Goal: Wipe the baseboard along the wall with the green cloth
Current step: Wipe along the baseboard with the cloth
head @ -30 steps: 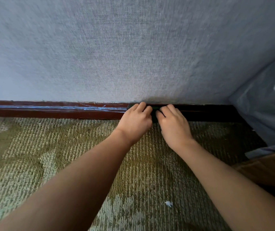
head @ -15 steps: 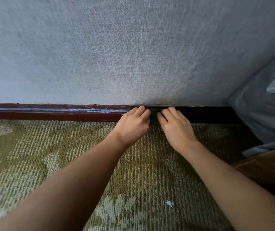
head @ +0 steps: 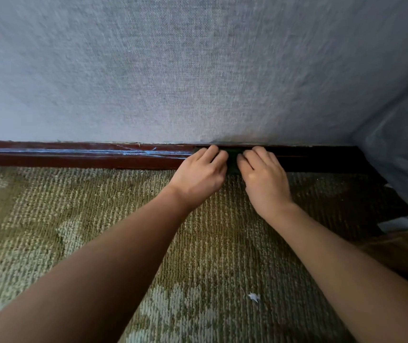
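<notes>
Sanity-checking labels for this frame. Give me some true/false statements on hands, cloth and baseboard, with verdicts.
1. Both the left hand and right hand are on the green cloth. True.
2. The cloth lies loose on the floor. False: it is held against the baseboard.
3. Blue streaks mark the baseboard left of the hands. True.
4. The floor is bare wood. False: it is patterned carpet.
5. A white scrap lies on the carpet between the forearms. True.

Below wall (head: 198, 70): cloth (head: 233, 160) against baseboard (head: 74, 158)
</notes>
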{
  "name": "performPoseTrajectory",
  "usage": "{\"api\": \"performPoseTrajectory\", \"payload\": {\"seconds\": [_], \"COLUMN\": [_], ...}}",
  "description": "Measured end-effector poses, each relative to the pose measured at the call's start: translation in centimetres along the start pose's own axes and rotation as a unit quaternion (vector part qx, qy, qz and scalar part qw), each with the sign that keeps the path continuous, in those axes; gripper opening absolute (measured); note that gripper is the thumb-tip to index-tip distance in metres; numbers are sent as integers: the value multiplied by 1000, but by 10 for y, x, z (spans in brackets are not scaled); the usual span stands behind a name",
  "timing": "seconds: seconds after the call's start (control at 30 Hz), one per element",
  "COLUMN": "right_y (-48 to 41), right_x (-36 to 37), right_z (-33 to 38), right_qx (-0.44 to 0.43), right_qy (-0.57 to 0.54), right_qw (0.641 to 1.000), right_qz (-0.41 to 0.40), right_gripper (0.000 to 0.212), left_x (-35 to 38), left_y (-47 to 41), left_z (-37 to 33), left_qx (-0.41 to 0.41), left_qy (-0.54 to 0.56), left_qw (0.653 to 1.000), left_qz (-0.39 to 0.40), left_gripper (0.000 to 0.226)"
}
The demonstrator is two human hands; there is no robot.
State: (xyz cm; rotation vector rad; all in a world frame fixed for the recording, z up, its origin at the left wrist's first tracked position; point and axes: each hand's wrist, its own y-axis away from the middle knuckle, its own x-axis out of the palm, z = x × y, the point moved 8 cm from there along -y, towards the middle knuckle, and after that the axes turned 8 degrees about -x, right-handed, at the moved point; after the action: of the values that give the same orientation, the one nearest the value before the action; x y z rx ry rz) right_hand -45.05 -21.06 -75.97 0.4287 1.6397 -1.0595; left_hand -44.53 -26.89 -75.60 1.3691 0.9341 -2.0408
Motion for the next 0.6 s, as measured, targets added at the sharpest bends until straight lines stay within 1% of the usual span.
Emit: {"api": "performPoseTrajectory", "payload": {"seconds": [0.1,0.2,0.3,0.43,0.6], "right_y": [0,-5,-7,-4,2], "right_x": [-1,-3,-5,-1,-2], "right_z": [5,12,13,10,-5], "right_qx": [-12,-32,-48,-79,-89], "right_qy": [8,7,5,25,54], "right_qw": [1000,999,998,997,994], "right_qz": [-19,-34,-36,3,17], "right_gripper": [15,12,13,22,15], "left_x": [1,1,1,2,5], "left_y": [6,10,10,8,3], "left_z": [2,6,4,-1,-13], "left_qx": [25,33,23,21,48], "left_qy": [-15,-9,-7,-2,-2], "left_qw": [1000,999,999,998,996], "left_qz": [-2,-15,-28,-56,-80], "left_gripper": [34,32,31,28,27]}}
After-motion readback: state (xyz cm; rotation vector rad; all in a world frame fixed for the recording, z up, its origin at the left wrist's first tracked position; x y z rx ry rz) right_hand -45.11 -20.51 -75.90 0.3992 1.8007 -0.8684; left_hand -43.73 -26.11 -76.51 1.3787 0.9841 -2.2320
